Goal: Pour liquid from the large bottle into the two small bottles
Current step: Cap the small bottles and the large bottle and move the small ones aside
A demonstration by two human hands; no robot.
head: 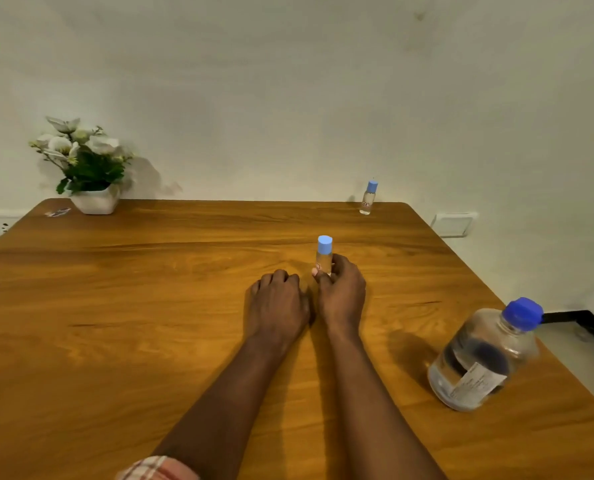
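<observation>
A small clear bottle with a light blue cap (324, 252) stands upright near the middle of the wooden table (150, 306). My right hand (342, 292) grips its lower body between thumb and fingers. Beside it, my left hand (276, 303) rests on the table with its fingers curled under, holding nothing. A second small bottle with a blue cap (369, 198) stands at the table's far edge, right of centre. The large clear bottle with a dark blue cap (482, 358) stands capped at the right, near the table's right edge, holding clear liquid.
A white pot of white flowers (87, 168) stands at the far left corner, with a small card (57, 212) beside it. The wall runs close behind the table. A black-edged surface (593, 327) lies beyond the right edge.
</observation>
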